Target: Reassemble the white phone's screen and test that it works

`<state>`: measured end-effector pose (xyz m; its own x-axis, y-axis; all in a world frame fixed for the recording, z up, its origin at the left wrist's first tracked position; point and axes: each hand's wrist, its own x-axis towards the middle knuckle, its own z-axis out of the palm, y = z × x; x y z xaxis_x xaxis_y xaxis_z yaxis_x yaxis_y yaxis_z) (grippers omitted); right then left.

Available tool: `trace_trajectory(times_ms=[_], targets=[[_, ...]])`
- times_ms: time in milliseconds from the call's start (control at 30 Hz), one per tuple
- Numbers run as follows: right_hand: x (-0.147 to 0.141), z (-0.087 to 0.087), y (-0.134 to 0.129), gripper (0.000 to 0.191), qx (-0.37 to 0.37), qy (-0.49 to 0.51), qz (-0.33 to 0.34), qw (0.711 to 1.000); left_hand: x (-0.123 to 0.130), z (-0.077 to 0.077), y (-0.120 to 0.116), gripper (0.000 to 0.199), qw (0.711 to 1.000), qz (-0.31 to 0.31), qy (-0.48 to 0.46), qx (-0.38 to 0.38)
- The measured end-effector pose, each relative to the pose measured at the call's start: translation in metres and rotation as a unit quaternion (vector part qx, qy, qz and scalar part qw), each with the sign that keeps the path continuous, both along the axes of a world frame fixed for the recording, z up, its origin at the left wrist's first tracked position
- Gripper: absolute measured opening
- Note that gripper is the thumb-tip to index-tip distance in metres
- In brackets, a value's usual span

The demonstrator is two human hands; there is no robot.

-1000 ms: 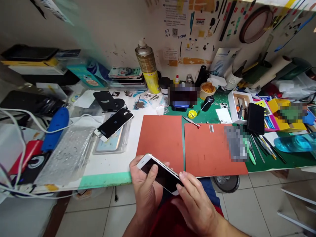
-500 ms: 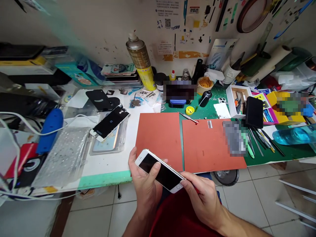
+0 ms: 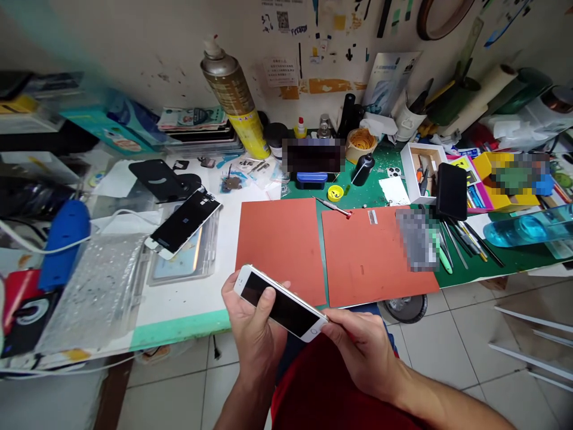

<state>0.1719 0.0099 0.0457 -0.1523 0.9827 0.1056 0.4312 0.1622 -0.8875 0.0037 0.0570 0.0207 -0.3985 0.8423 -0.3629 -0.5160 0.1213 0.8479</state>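
Note:
A white smartphone [image 3: 280, 304] with a dark screen is tilted over the front edge of the bench. My left hand [image 3: 255, 322] is wrapped around its upper part, thumb lying across the screen. At the home-button end, the fingertips of my right hand [image 3: 362, 340] are pinched together against the bottom edge. Whatever lies between those fingers is hidden. Behind the phone are two reddish-brown mats, the left mat [image 3: 280, 239] and the right mat [image 3: 371, 257]. A thin screwdriver [image 3: 333, 207] with a red end rests across the top of the right mat.
On the left, a loose phone screen [image 3: 185, 221] rests on a clear case [image 3: 208, 263]. A spray can [image 3: 235, 95] stands by the wall. To the right are a white box [image 3: 409, 173], a black phone [image 3: 451, 191], several tools [image 3: 474, 242] and a blue bottle [image 3: 519, 230].
The view has shifted, so the bench items appear farther left and slightly higher. Both hands keep their hold at the phone, which stays tilted much as before.

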Motion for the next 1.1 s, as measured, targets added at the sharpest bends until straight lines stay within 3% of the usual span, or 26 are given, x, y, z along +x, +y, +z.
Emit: trace_trajectory(times_ms=[100,233,300,467,767,1100], targets=[[-0.002,0.001,0.001,0.028,0.002,-0.013,-0.011,1.000,0.001,0.003,0.001,0.072,1.000,0.001,0.007,0.004],[-0.003,0.002,0.002,0.029,-0.009,0.011,-0.009,1.000,0.005,0.005,-0.002,0.102,1.000,-0.003,-0.004,0.002],[-0.003,0.001,0.002,0.028,-0.006,0.020,-0.009,1.000,0.008,0.004,-0.006,0.108,0.999,-0.006,-0.032,-0.011],[-0.004,0.001,0.001,0.027,0.001,0.032,0.003,0.999,0.016,0.001,-0.015,0.098,0.995,-0.033,-0.087,-0.038],[-0.006,0.002,0.001,0.025,-0.011,0.063,0.018,0.998,0.018,0.011,-0.013,0.101,0.997,-0.028,-0.060,-0.044],[-0.007,0.001,-0.001,0.023,-0.007,0.072,-0.017,0.997,0.018,0.006,-0.012,0.093,0.997,-0.030,-0.069,-0.029]])
